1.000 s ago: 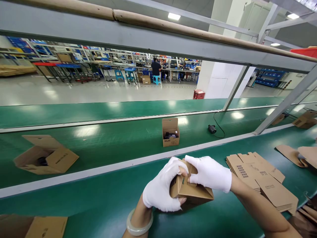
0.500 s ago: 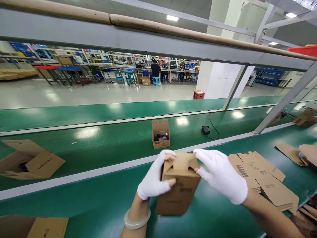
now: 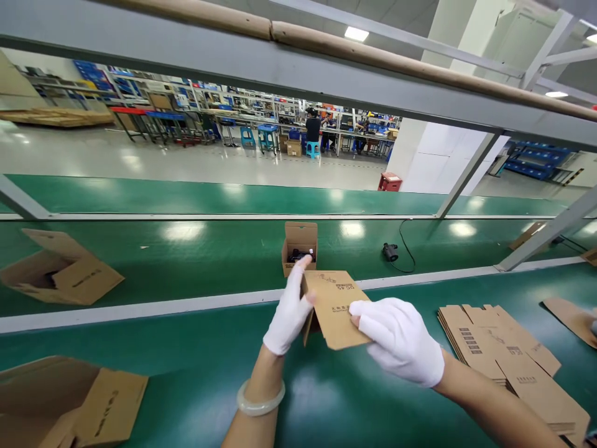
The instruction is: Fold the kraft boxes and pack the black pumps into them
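Note:
A brown cardboard box (image 3: 333, 314) with dark print is tilted between my hands over the green bench, its printed panel facing up. My left hand (image 3: 286, 317), in a white glove with bare fingertips, grips the box's left side, thumb on the panel. My right hand (image 3: 401, 339), gloved the same way, pinches the panel's right edge between thumb and fingers. Below the panel a dark gap shows; the inside is mostly hidden. Just beyond my left fingertips stands an open carton (image 3: 301, 233) with a black device (image 3: 298, 254) inside.
Open cartons sit at left, one on the belt (image 3: 79, 274) and one nearer (image 3: 114, 404). Flat cardboard blanks (image 3: 494, 339) are stacked at right. A black device with a cable (image 3: 390, 252) lies on the belt. A metal beam (image 3: 326, 68) crosses above; a slanted post (image 3: 550, 227) stands right.
The box has turned from upright to tilted, its printed panel now upward. My right hand has moved from its top flap to the panel's edge. The view has shifted slightly.

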A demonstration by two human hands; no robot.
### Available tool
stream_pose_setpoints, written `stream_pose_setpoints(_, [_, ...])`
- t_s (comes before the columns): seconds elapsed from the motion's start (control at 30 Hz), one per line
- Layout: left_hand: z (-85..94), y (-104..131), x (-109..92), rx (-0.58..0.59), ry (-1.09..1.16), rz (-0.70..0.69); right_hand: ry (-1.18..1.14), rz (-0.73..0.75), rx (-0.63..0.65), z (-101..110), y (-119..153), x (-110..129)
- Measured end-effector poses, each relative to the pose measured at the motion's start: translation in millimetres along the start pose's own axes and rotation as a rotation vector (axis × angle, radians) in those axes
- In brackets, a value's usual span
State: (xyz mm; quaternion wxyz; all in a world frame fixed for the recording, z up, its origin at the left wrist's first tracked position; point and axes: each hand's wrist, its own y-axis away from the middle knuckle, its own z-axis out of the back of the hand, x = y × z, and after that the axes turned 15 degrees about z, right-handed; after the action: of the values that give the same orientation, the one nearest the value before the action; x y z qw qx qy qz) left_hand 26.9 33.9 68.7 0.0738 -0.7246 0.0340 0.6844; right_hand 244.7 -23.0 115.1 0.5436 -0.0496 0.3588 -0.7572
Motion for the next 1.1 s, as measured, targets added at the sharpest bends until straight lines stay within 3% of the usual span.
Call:
stream_pose_setpoints(0.07, [7.9,7.9,-9.0,0.185,-0.225,-0.126,-0.002,-0.025,-0.008,-0.8,-5.9,-8.0])
stream_pose_setpoints(0.13, [11.2,11.7,-14.0,0.276,-0.389,-0.193,0.027,-0.065,0.003,-5.3,-12.8,-13.9])
stream_pose_setpoints(0.27, [8.8,8.0,-11.3,0.174,-0.589,-0.174,0.107,-0.234,0.107,-19.9,-26.9,-21.3])
stream_pose_setpoints(0.4, [10.6,1.4,-8.6,0.139,-0.669,-0.111,0.099,-0.278,0.261,-32.6,-38.0,-26.4])
stream_pose_setpoints(0.47, [13.9,-1.5,-9.0,0.145,-0.693,-0.046,-0.072,-0.356,0.233,-40.1,-40.3,-31.8])
stream_pose_setpoints(0.6, [23.4,-10.1,-4.1,0.108,-0.782,0.081,-0.458,-0.631,-0.025,-66.3,-32.5,-63.3])
stream_pose_setpoints(0.67, [31.6,-15.2,2.0,0.045,-0.759,0.153,-0.356,-0.796,0.014,-85.2,-20.5,-91.3])
stream_pose_setpoints(0.77, [48.8,-19.2,9.8,-0.140,-0.666,0.272,-0.085,-1.040,0.284,-115.3,6.4,-136.4])
stream_pose_setpoints(0.9, [65.7,-10.0,4.2,-0.510,-0.505,0.190,0.014,-1.253,0.477,-153.2,46.1,-170.0])
stream_pose_setpoints(1.0, [57.4,5.7,-12.4,-0.687,-0.334,0.088,0.011,-1.338,0.569,-181.2,63.7,-172.2])
stream_pose_setpoints(1.1, [27.4,17.7,-26.7,-0.579,-0.196,-0.008,-0.005,-1.379,0.574,-202.7,67.0,-171.6])
